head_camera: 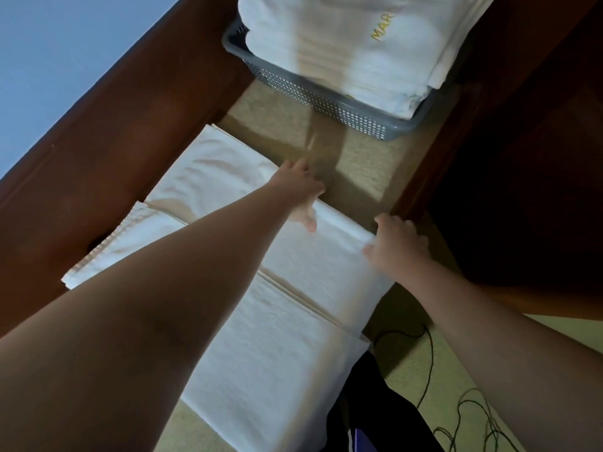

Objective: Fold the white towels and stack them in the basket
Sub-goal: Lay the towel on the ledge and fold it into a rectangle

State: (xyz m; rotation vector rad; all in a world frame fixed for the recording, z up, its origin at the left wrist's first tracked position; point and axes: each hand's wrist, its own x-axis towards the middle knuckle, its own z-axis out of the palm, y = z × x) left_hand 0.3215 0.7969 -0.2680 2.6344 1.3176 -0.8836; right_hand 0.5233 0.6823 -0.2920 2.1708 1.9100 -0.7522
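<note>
Two hands work one white towel (287, 321) spread flat on the beige carpet (359, 164), its far edge doubled into a fold. The left hand (298, 190) lies on that fold, fingers curled over the far edge and thumb pointing back along the cloth. The right hand (396, 244) pinches the fold's right corner with bent fingers. A second towel (208, 168) lies just beyond, partly under the first. Farther off stands the grey basket (319, 99), piled with folded towels (342, 50), bare carpet between it and the hands. Dark wooden furniture (114, 132) flanks the strip of carpet on both sides, close against the towels. Black cable (430, 370) trails on the floor near the right forearm.
</note>
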